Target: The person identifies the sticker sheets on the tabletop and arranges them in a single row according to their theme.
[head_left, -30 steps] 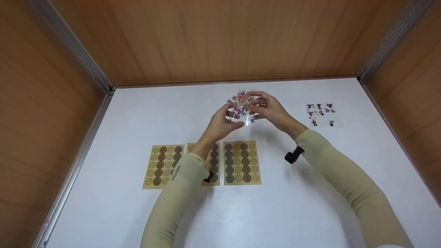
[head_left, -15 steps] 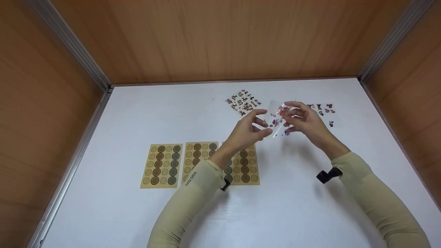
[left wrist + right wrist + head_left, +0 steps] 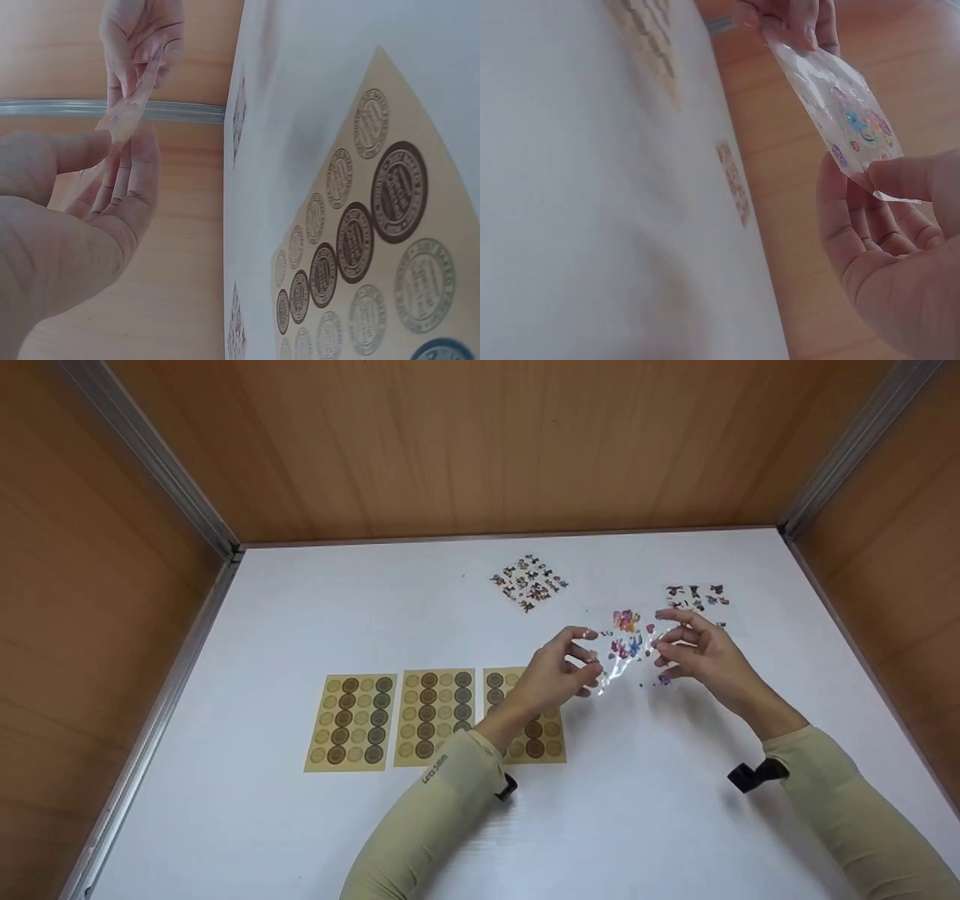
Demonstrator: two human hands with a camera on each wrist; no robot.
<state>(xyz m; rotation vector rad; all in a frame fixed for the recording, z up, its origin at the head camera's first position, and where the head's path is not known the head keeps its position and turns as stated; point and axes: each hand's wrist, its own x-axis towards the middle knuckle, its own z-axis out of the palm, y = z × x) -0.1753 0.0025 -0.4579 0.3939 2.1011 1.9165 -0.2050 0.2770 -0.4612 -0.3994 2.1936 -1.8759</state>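
Note:
A clear sticker sheet (image 3: 627, 645) with small colourful figures is held above the table's right half. My left hand (image 3: 556, 673) pinches its left edge between thumb and fingers. At the opposite edge my right hand (image 3: 711, 664) grips it, thumb on one face and fingers behind. In the right wrist view the clear sheet (image 3: 855, 112) spans both hands, shiny and slightly creased. The left wrist view catches the sheet (image 3: 124, 120) nearly edge-on.
Three tan sheets of round stickers (image 3: 350, 723) lie in a row at front left, the rightmost partly behind my left arm. A patterned sticker sheet (image 3: 529, 583) lies at the back, and a clear one (image 3: 696, 596) at back right, partly covered by my right hand. Wooden walls (image 3: 480, 450) enclose the table.
Both hands have moved right and toward me with the clear sheet, away from the patterned sheet at the back. My left fingers, apart from the sheet half a second ago, now pinch its left edge.

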